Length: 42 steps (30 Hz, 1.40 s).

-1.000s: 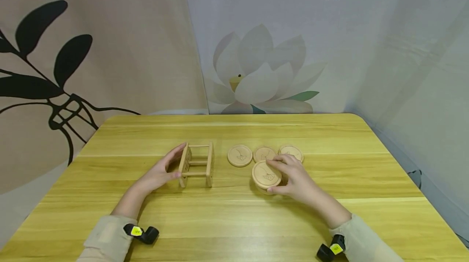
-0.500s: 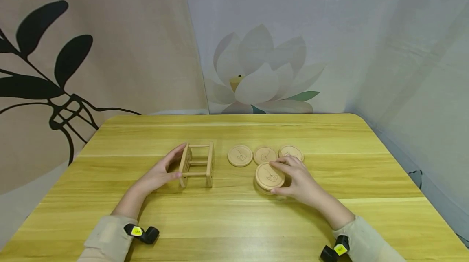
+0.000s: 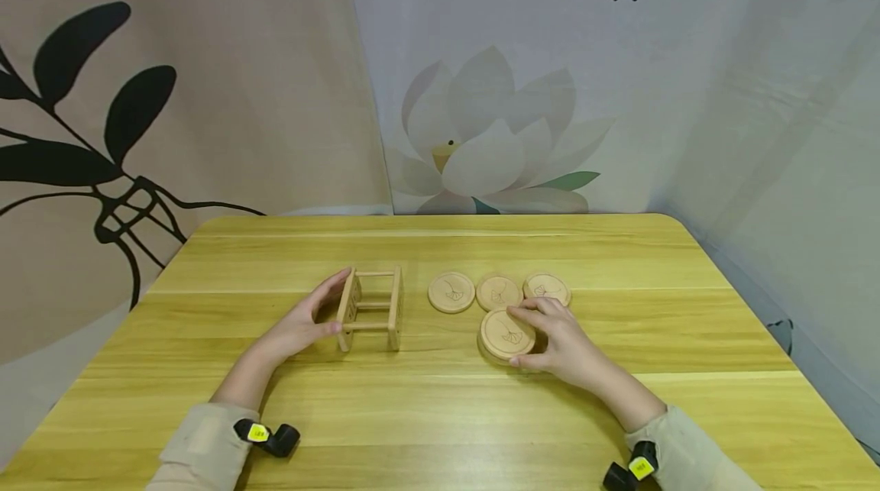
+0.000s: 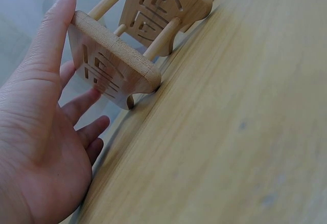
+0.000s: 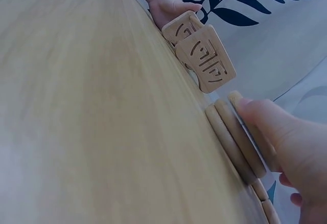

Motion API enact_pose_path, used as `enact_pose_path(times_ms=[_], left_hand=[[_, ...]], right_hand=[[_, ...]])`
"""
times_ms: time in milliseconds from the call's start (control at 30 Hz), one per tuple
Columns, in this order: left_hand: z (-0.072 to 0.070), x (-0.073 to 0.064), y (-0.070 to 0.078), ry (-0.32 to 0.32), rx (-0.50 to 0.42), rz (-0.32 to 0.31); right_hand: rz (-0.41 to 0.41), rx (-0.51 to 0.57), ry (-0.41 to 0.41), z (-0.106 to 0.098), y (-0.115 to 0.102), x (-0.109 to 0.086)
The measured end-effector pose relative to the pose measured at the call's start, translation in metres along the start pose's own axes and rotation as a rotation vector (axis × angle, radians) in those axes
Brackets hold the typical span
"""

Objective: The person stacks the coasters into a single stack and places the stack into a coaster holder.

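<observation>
My left hand (image 3: 296,327) grips the left end panel of a small wooden coaster rack (image 3: 395,308), thumb at the near edge and fingers toward the far edge. In the left wrist view, the rack's panel (image 4: 107,63) shows cut-out slots, and dowels join it to the other panel. My right hand (image 3: 564,342) pinches the edge of a round wooden coaster (image 3: 507,332) with an engraved leaf drawing. It is the top one of a stack; lower coasters (image 5: 230,142) show edge-on beneath it in the right wrist view.
Just behind the stack, three more coasters lie in a row: a left one (image 3: 451,292), a middle one (image 3: 499,291) and a right one (image 3: 546,286). Everything stands on a wooden table (image 3: 412,422). A printed curtain (image 3: 275,79) hangs behind it.
The right hand has moved slightly right and toward me with the top coaster, most of it in the first half second. The left hand and the rack have stayed in place.
</observation>
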<state>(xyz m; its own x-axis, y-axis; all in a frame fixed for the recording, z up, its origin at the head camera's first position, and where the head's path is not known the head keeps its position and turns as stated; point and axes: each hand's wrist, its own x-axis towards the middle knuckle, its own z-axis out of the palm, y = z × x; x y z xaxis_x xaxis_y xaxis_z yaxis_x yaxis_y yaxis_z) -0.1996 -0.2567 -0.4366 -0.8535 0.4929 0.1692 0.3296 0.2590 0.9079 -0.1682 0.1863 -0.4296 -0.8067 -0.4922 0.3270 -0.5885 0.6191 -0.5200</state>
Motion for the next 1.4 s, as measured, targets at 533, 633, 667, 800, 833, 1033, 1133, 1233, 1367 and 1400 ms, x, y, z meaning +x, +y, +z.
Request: enact_pose_path(times_ms=[533,633,667,800,833,1033,1133,1233,1367,1400], left_hand=[[-0.001,-0.001,0.001,0.009,0.006,-0.006],[-0.001,-0.001,0.001,0.008,0.006,-0.003],[-0.001,-0.002,0.001,0.008,0.005,-0.002],[-0.001,-0.002,0.001,0.007,-0.002,-0.001],[-0.001,-0.002,0.001,0.007,-0.002,-0.002],[-0.001,-0.001,0.001,0.007,-0.001,-0.009],[0.0,-0.001,0.002,0.007,0.007,-0.011],[0.0,0.0,0.002,0.004,0.01,-0.012],[0.001,0.0,0.003,0.002,0.007,-0.012],[0.001,0.0,0.003,0.002,0.007,-0.012]], right_hand=[[0.026,0.027,-0.031,0.002,-0.002,0.002],[0.031,0.029,-0.033,0.002,-0.002,0.003],[0.032,0.029,-0.034,0.001,-0.003,0.003],[0.027,0.017,-0.037,0.001,-0.003,0.003],[0.024,0.01,-0.039,0.001,-0.003,0.003],[0.048,0.002,-0.038,-0.005,-0.002,0.004],[0.077,0.027,-0.026,-0.009,0.001,0.004],[0.083,0.04,-0.008,-0.013,0.004,0.004],[0.081,0.045,0.02,-0.016,0.011,0.005],[0.084,0.045,0.025,-0.017,0.013,0.005]])
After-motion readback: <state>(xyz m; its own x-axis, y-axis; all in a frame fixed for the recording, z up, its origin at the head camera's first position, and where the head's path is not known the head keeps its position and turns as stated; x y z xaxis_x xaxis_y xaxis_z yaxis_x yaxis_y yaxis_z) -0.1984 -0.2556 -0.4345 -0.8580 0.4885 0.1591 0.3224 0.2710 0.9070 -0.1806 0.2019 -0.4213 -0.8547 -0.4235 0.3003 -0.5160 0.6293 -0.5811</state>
